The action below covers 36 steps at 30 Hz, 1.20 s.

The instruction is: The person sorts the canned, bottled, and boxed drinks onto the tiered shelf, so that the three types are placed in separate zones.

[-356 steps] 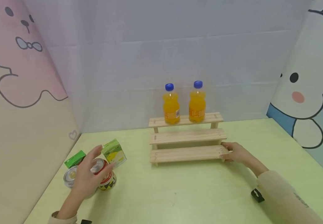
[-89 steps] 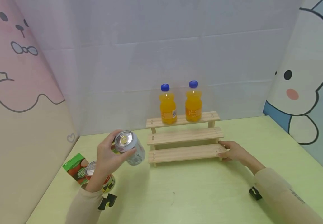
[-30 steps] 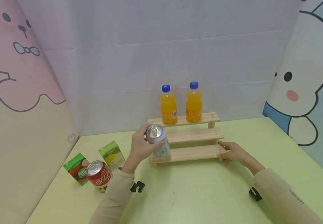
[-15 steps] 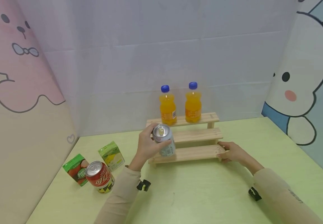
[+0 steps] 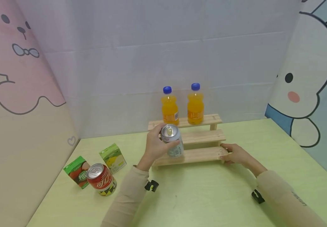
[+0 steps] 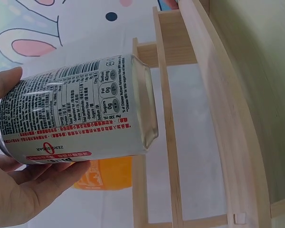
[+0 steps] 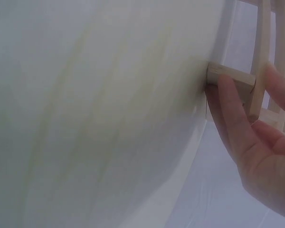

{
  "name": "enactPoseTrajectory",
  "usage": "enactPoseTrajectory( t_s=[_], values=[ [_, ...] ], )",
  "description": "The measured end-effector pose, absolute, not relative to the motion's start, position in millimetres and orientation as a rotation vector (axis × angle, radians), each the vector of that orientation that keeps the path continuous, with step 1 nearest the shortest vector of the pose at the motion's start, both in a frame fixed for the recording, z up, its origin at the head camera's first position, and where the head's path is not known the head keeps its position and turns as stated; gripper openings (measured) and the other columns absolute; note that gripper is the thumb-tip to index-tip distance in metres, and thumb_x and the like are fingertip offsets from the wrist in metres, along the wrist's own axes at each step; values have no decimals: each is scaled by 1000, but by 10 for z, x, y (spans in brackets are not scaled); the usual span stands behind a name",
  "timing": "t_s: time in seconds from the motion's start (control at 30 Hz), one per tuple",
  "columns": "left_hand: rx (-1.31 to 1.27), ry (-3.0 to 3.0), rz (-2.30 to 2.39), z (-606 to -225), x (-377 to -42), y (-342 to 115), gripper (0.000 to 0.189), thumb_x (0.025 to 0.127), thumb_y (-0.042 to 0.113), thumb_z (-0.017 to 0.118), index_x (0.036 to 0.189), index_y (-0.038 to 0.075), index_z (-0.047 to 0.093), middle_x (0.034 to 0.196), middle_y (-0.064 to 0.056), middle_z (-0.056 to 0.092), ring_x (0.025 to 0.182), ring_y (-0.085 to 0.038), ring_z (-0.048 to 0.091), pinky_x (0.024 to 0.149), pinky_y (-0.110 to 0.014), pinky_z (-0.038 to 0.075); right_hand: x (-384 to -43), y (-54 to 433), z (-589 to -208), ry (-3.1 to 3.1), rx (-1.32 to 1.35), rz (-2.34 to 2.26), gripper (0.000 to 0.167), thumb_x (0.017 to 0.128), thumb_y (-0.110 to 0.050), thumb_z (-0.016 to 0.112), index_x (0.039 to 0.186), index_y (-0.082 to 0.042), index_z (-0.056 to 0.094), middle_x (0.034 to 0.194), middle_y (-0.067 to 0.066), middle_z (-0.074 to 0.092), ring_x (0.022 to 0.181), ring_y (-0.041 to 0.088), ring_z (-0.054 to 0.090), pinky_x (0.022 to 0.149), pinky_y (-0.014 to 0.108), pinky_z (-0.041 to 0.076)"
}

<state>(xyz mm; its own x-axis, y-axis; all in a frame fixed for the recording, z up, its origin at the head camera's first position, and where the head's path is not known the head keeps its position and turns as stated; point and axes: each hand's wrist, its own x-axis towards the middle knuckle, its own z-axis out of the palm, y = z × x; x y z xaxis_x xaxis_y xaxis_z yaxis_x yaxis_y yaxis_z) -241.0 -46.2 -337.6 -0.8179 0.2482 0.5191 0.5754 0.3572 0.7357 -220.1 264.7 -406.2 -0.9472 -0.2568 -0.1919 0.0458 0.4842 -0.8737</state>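
Note:
My left hand [image 5: 154, 145] holds a silvery-white drink can [image 5: 174, 143] by its sides, with the thumb across the front. In the head view the can overlaps the left half of a three-tier wooden rack [image 5: 200, 137], in front of its lower two shelves. The left wrist view shows the can's printed side [image 6: 71, 109], and its base points towards the shelf slats [image 6: 171, 142] with a gap between. My right hand [image 5: 237, 156] grips the right end of the bottom shelf, its thumb on top and fingers around the wooden leg [image 7: 230, 76].
Two orange drink bottles [image 5: 170, 108] with blue caps stand on the top shelf. On the table's left are a red can [image 5: 101, 179] with a yellow-and-black pattern, a green-topped carton [image 5: 78, 172] and a light green carton [image 5: 113, 157]. A wall closes off the back.
My left hand has lifted the silvery can from the group on the left and carried it right, to the rack. The right hand keeps its grip on the shelf end.

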Motion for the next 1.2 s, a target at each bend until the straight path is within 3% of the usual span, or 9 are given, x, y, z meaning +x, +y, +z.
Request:
enactPoseTrajectory(
  t_s=[0.3, 0.73, 1.2],
  values=[
    [-707, -2330, -1469, -3378, -2420, -312, 58, 65, 17, 82, 113, 2, 54, 105, -8, 61, 92, -19, 58, 75, -31, 51, -2188, 2647, -4059, 2449, -174, -1441, 70, 84, -4, 62, 135, 17, 19, 125, 43, 34, 90, 27, 58, 70, 37, 53],
    [-633, -2393, -1485, -3361, -2460, -46, 72, 65, 24, 82, 125, 1, 49, 114, -10, 58, 99, -21, 56, 82, -33, 49, -2176, 2633, -4041, 2462, -189, -1433, 68, 84, -3, 61, 135, 17, 20, 123, 41, 37, 88, 26, 59, 70, 37, 54],
    [-626, -2356, -1466, -3349, -2570, 181, 60, 66, 22, 82, 115, 3, 54, 107, -8, 60, 96, -20, 58, 82, -30, 49, -2188, 2631, -4037, 2440, -177, -1436, 68, 85, -2, 60, 135, 17, 19, 126, 44, 32, 90, 28, 60, 71, 38, 53]
  ],
)
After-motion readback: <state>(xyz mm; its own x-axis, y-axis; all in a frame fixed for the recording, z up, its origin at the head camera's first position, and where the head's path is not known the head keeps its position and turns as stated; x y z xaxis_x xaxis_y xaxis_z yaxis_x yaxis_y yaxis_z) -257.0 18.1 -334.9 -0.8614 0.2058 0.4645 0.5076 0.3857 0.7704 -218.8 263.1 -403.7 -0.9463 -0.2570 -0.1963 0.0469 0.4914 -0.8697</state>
